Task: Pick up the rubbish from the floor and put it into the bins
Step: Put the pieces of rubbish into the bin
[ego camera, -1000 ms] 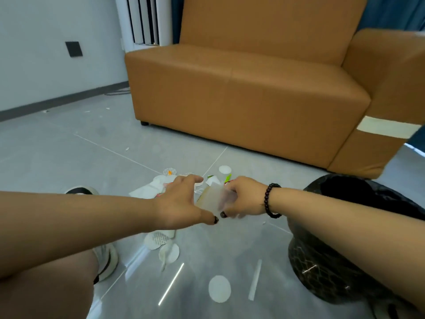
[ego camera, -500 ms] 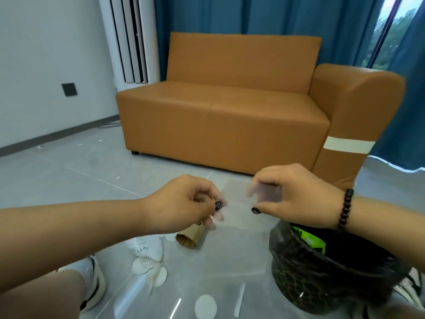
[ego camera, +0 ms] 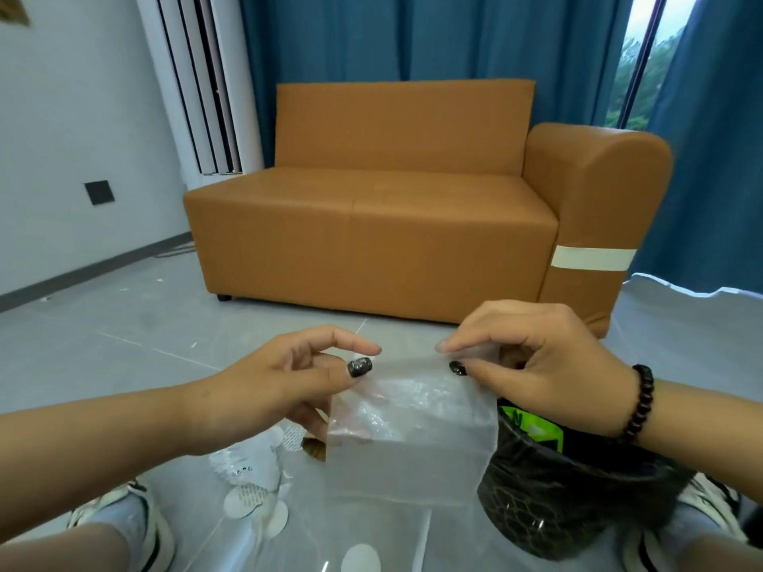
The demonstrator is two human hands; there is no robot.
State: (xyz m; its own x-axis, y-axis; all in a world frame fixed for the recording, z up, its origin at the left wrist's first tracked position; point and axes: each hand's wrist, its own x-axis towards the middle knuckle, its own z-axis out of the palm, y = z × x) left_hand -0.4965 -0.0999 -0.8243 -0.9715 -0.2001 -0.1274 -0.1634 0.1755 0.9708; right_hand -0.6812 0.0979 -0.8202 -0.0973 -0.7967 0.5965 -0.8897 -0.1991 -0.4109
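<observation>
We hold a clear plastic bag (ego camera: 408,431) up w/ both hands, above the floor (ego camera: 124,348). R hand (ego camera: 532,357) pinches its top right corner betw. thumb and forefinger; L hand (ego camera: 285,386) grips the top left edge, forefinger extended. Bag hangs just left of the black-lined bin (ego camera: 569,501), overlapping its rim. White paper discs (ego camera: 256,501) and a cardboard tube (ego camera: 316,447) lie on the floor below L hand.
</observation>
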